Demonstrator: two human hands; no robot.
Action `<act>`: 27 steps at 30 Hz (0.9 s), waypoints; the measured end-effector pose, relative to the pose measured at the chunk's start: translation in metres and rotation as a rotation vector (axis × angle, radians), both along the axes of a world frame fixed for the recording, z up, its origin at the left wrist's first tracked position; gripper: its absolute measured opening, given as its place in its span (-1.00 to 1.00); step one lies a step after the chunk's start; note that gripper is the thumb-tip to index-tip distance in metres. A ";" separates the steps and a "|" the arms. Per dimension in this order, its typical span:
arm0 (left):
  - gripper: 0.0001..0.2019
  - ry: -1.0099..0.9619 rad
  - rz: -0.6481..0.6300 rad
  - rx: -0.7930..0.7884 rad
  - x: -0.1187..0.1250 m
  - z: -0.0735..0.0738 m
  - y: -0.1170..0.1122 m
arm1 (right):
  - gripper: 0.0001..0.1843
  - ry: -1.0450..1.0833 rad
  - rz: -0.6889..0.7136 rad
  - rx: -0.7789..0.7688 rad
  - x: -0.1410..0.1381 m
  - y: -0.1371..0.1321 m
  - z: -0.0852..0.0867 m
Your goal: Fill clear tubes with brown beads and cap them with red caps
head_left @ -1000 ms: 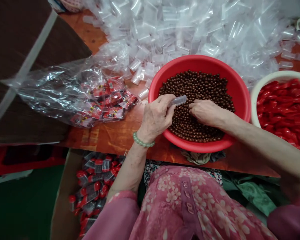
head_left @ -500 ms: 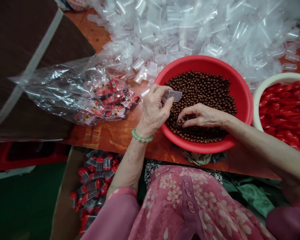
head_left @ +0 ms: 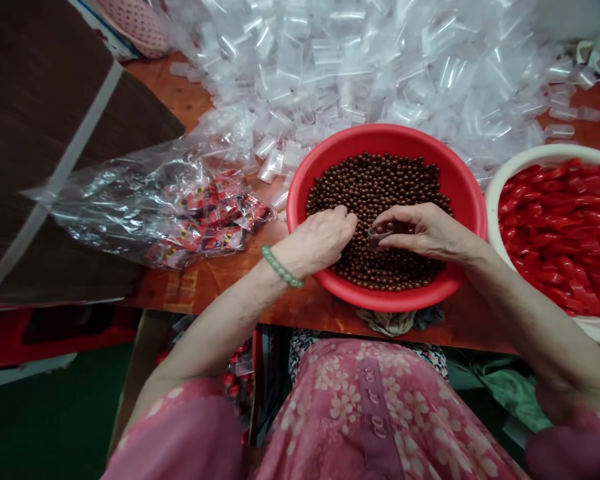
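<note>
Right hand [head_left: 423, 230] is pinching a clear container [head_left: 373, 237], brown balls [head_left: 380, 275] beneath — likely filling, needing steadiness; left hand [head_left: 321, 241] curling, grip unclear.

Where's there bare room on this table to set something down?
Bare tabletop shows between the clear bag, the left forearm and the front edge; also between the red basin, the right forearm and the front edge. A smaller patch lies between the dark box and the clear tubes. Tubes crowd the back; the white bowl fills the right.
</note>
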State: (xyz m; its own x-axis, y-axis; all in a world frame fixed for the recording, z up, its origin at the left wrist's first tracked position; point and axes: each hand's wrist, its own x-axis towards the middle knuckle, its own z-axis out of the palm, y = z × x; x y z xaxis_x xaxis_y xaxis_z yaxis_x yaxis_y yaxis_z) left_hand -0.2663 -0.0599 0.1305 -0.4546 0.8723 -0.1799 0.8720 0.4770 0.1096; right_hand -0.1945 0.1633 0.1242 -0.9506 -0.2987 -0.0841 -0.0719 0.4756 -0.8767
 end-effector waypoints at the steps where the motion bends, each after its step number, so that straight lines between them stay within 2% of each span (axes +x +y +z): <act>1: -0.63 -0.015 -0.031 -0.012 -0.001 -0.002 0.004 | -0.65 0.044 -0.033 0.019 0.001 0.002 -0.002; 5: -0.73 -0.156 -0.165 -0.099 -0.009 -0.015 0.019 | -0.57 0.162 -0.155 0.040 0.004 0.007 -0.012; 8: -0.81 -0.148 -0.191 -0.174 -0.011 -0.018 0.030 | -0.64 0.211 -0.156 0.066 0.005 0.011 -0.015; 11: -0.71 -0.047 -0.177 -0.254 0.003 -0.014 0.045 | -0.68 0.248 -0.140 0.083 0.006 0.013 -0.016; 14: -0.66 -0.049 -0.171 -0.283 0.024 -0.013 0.064 | -0.71 0.280 -0.189 0.108 0.006 0.015 -0.014; 18: -0.73 -0.148 -0.271 -0.242 0.032 -0.020 0.085 | -0.77 0.307 -0.257 0.129 0.008 0.014 -0.010; 22: -0.85 -0.305 -0.372 -0.179 0.011 -0.030 0.089 | -0.77 0.302 -0.292 0.162 0.007 0.015 -0.009; 24: -0.86 -0.470 -0.379 -0.100 0.001 -0.034 0.088 | -0.74 0.313 -0.318 0.171 0.007 0.016 -0.009; 27: -0.88 -0.792 -0.310 0.091 -0.008 -0.033 0.085 | -0.66 0.338 -0.379 0.188 0.006 0.017 -0.011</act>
State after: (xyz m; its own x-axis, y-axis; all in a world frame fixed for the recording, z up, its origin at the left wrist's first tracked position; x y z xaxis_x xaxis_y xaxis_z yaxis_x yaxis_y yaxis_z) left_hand -0.2743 0.0252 0.0977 0.0372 0.9630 -0.2670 0.6112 0.1895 0.7684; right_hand -0.1880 0.1805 0.1136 -0.9722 0.0607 0.2262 -0.1284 0.6697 -0.7314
